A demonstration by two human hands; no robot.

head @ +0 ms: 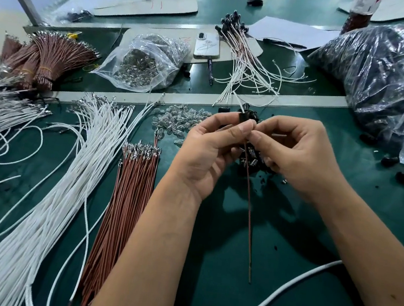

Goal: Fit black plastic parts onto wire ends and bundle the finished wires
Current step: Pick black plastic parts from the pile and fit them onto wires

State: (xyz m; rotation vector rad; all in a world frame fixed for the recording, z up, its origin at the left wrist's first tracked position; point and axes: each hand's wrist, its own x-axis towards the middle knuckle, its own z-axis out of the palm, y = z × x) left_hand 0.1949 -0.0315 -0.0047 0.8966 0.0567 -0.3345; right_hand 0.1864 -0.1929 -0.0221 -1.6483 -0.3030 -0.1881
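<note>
My left hand (211, 151) pinches a small black plastic part (244, 117) between thumb and fingertips, above the green table. A white wire (235, 101) leads away from that part toward the back. My right hand (296, 156) pinches the top end of a brown wire (249, 203) right against the part; the wire hangs down toward me. Under my hands lies a small heap of black plastic parts (254, 162). A pile of finished wires with black ends (242, 56) lies behind, fanned out. Loose brown wires (128, 194) and white wires (62, 174) lie to the left.
A pile of small clear bulbs (182, 120) lies just left of my hands. A clear bag of bulbs (148, 63), a phone (207, 45) and a pen (210, 70) sit behind. A big plastic bag of black parts (385, 80) fills the right. Tied brown wire bundles (45, 59) lie far left.
</note>
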